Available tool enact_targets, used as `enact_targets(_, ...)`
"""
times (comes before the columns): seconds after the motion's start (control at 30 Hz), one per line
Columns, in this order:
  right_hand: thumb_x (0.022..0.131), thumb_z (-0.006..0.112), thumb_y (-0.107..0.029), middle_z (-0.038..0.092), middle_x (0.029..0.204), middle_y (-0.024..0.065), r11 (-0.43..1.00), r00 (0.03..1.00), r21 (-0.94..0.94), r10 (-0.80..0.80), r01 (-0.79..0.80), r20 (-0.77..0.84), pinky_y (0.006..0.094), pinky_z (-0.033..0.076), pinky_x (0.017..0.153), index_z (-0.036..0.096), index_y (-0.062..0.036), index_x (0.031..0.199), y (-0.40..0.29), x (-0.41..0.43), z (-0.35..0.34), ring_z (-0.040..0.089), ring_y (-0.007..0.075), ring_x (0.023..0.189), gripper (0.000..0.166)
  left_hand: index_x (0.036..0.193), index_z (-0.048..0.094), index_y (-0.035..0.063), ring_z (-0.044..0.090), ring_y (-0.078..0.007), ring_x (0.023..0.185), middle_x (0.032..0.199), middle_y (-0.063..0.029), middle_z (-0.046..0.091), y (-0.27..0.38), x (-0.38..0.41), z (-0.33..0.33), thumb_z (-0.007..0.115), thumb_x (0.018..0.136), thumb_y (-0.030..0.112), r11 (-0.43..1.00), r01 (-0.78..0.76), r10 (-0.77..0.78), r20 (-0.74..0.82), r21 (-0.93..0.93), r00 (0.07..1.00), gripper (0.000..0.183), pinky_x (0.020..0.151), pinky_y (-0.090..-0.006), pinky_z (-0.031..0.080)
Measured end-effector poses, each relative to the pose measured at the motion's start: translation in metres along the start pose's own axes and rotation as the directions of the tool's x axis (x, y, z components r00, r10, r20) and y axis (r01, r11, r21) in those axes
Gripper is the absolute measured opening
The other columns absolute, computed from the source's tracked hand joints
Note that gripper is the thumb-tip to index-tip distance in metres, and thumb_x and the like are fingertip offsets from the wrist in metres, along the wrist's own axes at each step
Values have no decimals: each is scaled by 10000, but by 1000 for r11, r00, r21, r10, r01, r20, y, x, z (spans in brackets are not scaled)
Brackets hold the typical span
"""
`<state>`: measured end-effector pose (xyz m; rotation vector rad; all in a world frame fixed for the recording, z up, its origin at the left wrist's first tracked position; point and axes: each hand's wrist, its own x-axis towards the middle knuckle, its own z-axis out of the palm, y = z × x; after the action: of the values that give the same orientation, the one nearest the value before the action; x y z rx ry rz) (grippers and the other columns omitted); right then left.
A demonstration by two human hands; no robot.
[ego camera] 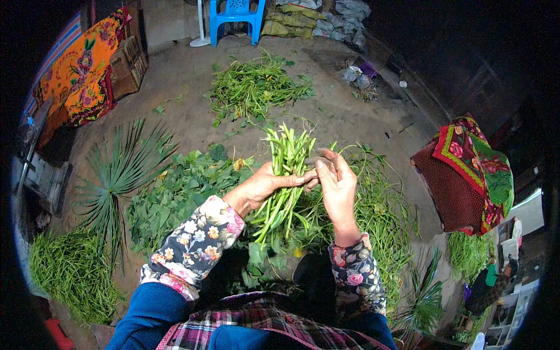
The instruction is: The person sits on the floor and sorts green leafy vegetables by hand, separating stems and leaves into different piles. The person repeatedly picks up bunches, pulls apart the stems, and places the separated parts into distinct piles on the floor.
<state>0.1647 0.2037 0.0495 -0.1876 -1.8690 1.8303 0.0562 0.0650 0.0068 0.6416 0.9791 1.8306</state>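
Note:
My left hand (264, 183) is closed around a bundle of green leafy-vine stems (286, 166), their cut ends pointing away from me. My right hand (334, 179) is at the bundle's right side, fingers bent, thumb and fingertips near my left fingertips; whether it pinches a thin stem cannot be told. Below and to the left of the bundle lies a heap of green leaves (175, 197). To the right, a heap of loose stems (380, 218) spreads along the floor. Farther ahead is another pile of stems (258, 85).
A palm frond (111, 188) and a stem pile (74, 271) lie at left. Another palm frond (424, 297) is at lower right. A cloth-covered object (463, 179) stands at right. A blue plastic chair (237, 17) and stacked sacks (293, 22) stand at the back.

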Motion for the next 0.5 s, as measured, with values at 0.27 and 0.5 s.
enact_targets(0.27,960,575,-141,666,862,60,966,998,-252,58,-55,2,206,488,580,606,38,1088,7,-6,-21,634,96,716,222,1087,655,12,687,-152,782,933,-81,709,15,-3,-21,679,877,116,990,-7,-26,-226,-141,974,236,676,-309,592)
enact_targets(0.5,910,641,-153,681,853,92,957,966,-289,108,-37,234,272,514,661,641,29,1051,46,-11,2,625,123,721,230,1113,628,3,695,-214,851,978,-122,698,14,2,-15,667,869,61,989,-40,17,-156,-144,988,254,767,-353,589)
